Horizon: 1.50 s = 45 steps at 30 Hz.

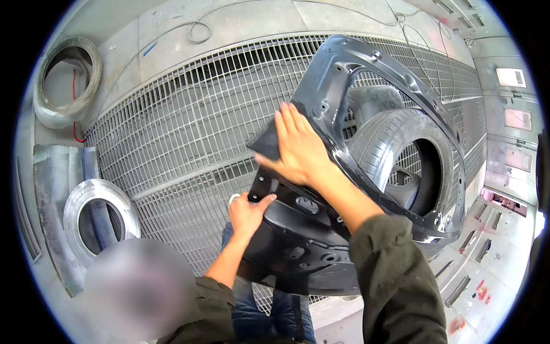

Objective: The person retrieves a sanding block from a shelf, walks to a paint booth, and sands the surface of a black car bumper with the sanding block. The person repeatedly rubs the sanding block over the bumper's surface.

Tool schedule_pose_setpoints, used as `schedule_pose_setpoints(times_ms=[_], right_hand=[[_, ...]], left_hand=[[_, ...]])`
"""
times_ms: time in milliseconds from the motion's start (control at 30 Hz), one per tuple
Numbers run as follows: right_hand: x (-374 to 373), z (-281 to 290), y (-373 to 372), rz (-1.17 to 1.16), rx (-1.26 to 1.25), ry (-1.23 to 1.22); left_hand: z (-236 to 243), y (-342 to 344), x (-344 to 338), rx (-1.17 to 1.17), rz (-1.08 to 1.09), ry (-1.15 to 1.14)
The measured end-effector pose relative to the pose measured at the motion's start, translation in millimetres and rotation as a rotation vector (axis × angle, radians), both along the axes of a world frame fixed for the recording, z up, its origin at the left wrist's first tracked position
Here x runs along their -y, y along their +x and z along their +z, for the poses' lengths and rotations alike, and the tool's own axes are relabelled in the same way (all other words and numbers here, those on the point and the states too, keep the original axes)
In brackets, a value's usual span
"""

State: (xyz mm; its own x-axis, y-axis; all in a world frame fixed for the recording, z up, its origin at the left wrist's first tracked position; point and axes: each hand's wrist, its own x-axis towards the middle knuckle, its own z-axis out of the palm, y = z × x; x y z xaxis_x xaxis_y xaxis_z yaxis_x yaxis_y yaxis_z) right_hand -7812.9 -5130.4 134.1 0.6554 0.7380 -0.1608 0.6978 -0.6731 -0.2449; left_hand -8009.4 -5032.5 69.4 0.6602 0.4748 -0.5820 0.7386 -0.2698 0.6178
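A dark car tailgate shell (338, 252) with a large window opening lies tilted in front of me, its grey frame reaching away to the far right. My left hand (247, 217) grips its left edge, thumb on top and the other fingers partly hidden below. My right hand (302, 146) rests flat on the shell's dark corner beside the window opening, fingers stretched out and thumb spread. A pointed black piece shows under that palm; whether it belongs to the shell I cannot tell. Through the opening a black tire (378, 143) is visible, with another behind it.
Metal floor grating (189, 126) spreads below. On the left are a dusty tire (40, 109), a silvery ring-shaped tire (74, 212) and a grey curved panel (48, 178). A thin hose (199, 40) loops across the far floor. A blurred patch hides the lower left.
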Motion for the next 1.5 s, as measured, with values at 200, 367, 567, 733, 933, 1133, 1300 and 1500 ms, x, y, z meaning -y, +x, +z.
schedule_pose_setpoints(times_ms=[200,367,567,733,933,1133,1300,1500], right_hand=[[66.7,64.2,-43.1,0.191,-0.093,-0.038],[126.8,99.3,-73.6,0.222,-0.216,-0.240],[-12.0,7.2,4.9,0.149,0.001,-0.058],[52.0,46.7,-40.6,0.279,-0.049,-0.013],[128.4,105.7,-61.6,0.292,-0.234,-0.202],[8.5,21.0,-37.7,0.377,0.038,0.050],[84.6,86.3,-58.6,0.396,-0.153,-0.151],[53.3,62.8,-65.4,0.350,-0.043,-0.104]], left_hand=[[2.1,1.7,0.3,0.005,0.020,0.006],[10.8,0.5,3.8,-0.058,0.037,-0.007],[11.4,3.4,-2.2,-0.045,0.044,-0.062],[4.9,2.8,-4.8,-0.017,0.054,-0.130],[3.8,-1.8,-1.0,-0.059,0.012,-0.056],[1.8,0.3,-4.3,0.033,0.042,-0.054],[0.9,0.0,-6.3,-0.020,0.019,-0.113],[-1.2,-2.9,-2.9,-0.025,-0.018,-0.029]])
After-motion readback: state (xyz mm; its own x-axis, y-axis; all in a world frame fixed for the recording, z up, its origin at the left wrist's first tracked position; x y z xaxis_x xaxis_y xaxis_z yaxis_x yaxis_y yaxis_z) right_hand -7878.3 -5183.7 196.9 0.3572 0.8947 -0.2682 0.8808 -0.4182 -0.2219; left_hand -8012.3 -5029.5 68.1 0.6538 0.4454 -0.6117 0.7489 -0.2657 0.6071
